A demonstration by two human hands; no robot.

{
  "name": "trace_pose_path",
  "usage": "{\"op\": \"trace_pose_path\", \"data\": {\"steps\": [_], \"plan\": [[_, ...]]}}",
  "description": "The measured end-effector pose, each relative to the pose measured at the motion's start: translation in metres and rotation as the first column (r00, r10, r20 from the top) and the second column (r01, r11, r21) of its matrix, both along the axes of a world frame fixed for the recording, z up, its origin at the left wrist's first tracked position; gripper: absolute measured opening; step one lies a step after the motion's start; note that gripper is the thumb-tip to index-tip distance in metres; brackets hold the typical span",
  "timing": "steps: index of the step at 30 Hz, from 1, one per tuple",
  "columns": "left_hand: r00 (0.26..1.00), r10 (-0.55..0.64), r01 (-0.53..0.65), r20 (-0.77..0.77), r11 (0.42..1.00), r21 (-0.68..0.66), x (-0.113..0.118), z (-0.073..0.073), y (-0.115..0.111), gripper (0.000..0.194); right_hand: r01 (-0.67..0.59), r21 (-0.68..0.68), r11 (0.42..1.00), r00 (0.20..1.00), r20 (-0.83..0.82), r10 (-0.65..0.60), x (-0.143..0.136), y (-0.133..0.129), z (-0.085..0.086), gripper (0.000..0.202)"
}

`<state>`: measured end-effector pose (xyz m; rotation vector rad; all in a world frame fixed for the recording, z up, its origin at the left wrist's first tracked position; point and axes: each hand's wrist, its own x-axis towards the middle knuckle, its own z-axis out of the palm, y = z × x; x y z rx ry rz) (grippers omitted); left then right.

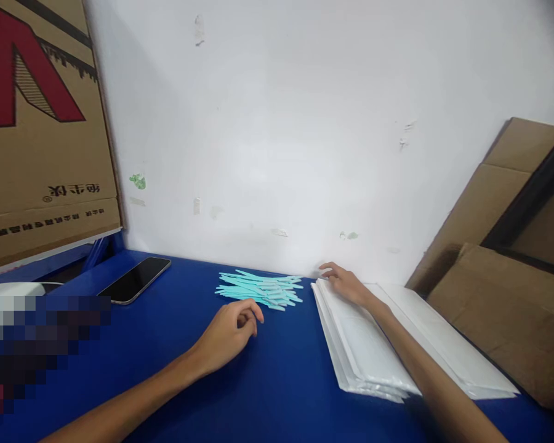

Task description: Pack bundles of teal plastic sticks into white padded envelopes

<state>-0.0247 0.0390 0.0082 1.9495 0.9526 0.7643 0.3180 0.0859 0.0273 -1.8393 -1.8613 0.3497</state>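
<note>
My left hand (231, 328) hovers or rests just in front of a pile of turquoise sticks (258, 289), its fingers curled in toward the thumb. Nothing shows in its grasp. The slim sticks, with pointed ends, lie loosely heaped across the blue table. To the right, my right hand (344, 284) is over the far end of a stack of white plastic mailing bags (364, 344), fingers stretched out and slightly bent. Its fingertips reach the stack's far left corner. A second stack of white bags (447, 338) lies beside the first, partly hidden by my right forearm.
A black-screened phone (136, 280) lies at the left of the blue table (175, 332). A large printed carton (50, 154) stands at the left, and cardboard (503, 307) leans at the right. Behind the table rises a white wall (277, 123). The lower left corner is pixelated.
</note>
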Motion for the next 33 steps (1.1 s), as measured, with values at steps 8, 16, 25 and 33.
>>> {"op": "trace_pose_path", "data": {"steps": [8, 16, 25, 33], "plan": [[0.927, 0.267, -0.041, -0.262, 0.768, 0.639, -0.011, -0.009, 0.014, 0.032, 0.127, 0.208, 0.97, 0.992, -0.03, -0.123, 0.024, -0.006, 0.021, 0.033], [0.759, 0.376, 0.118, -0.532, 0.724, 0.68, -0.01, -0.006, 0.045, 0.061, 0.235, 0.434, 0.87, 0.972, -0.08, -0.223, 0.047, -0.028, 0.036, 0.032], [0.66, 0.256, 0.318, -0.706, 0.756, 0.572, 0.008, 0.022, 0.074, 0.053, 0.363, 0.475, 0.801, 0.929, -0.114, -0.353, 0.088, -0.052, 0.014, 0.029], [0.62, 0.17, 0.375, -0.766, 0.793, 0.48, 0.006, 0.031, 0.073, 0.039, 0.351, 0.444, 0.825, 0.931, -0.07, -0.358, 0.091, -0.049, 0.003, 0.031]]}}
